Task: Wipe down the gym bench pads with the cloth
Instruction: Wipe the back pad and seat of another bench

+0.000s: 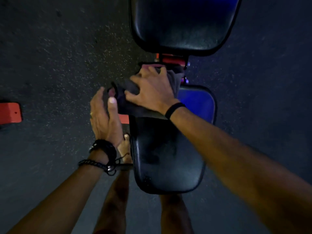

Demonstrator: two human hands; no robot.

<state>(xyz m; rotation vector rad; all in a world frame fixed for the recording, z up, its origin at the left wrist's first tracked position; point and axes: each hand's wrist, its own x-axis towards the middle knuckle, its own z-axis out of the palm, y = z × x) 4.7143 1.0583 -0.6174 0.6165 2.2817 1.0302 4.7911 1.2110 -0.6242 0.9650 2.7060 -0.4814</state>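
Observation:
A black seat pad (167, 154) lies below me, and a larger black back pad (182, 22) stands beyond it across a red hinge. A dark grey cloth (175, 81) is bunched at the far end of the seat pad. My right hand (152, 86) lies over the cloth with its fingers spread and curled into the fabric. My left hand (103, 115) is just left of the pad's far corner, palm facing the cloth, thumb up, fingers relaxed and touching the cloth's left edge. The light is dim.
Dark speckled rubber floor (59, 56) surrounds the bench. A red metal foot (10, 113) lies at the far left on the floor. The red bench frame (170, 59) shows between the pads. My bare legs and a foot (125, 149) stand beside the seat pad.

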